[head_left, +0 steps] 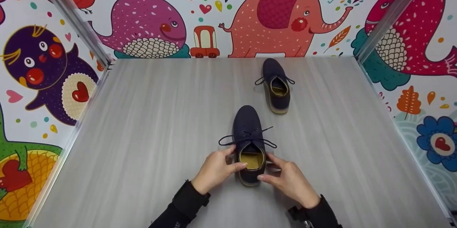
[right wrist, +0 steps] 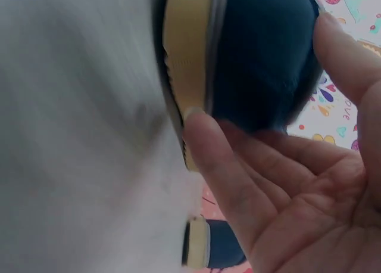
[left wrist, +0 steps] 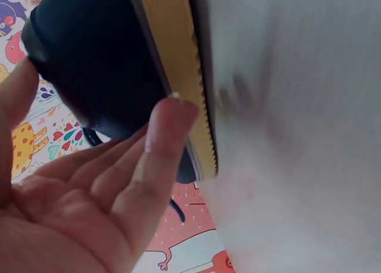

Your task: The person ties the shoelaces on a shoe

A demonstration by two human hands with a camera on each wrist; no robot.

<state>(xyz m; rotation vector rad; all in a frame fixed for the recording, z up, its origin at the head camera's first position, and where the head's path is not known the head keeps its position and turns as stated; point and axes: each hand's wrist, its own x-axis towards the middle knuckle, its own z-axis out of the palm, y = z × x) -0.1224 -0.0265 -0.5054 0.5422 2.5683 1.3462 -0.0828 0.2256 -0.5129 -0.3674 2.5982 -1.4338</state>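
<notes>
A navy lace-up shoe [head_left: 247,119] with a tan sole stands on the grey tabletop, toe pointing away, its laces tied in a bow. My left hand [head_left: 216,168] holds it from the left: the thumb lies at the collar near the heel and the fingers press along the side. From the right my right hand [head_left: 291,178] grips the same shoe, thumb by the heel. Both wrist views show fingers against the upper, with one fingertip of each hand at the sole edge [left wrist: 178,52]. Farther back and to the right stands the matching shoe [head_left: 275,78], also laced, untouched.
The grey wood-grain tabletop [head_left: 160,114] is bordered by panels printed with cartoon animals [head_left: 275,17]. Metal posts [head_left: 71,17] stand at its far corners. Black straps [head_left: 189,197] wrap both wrists.
</notes>
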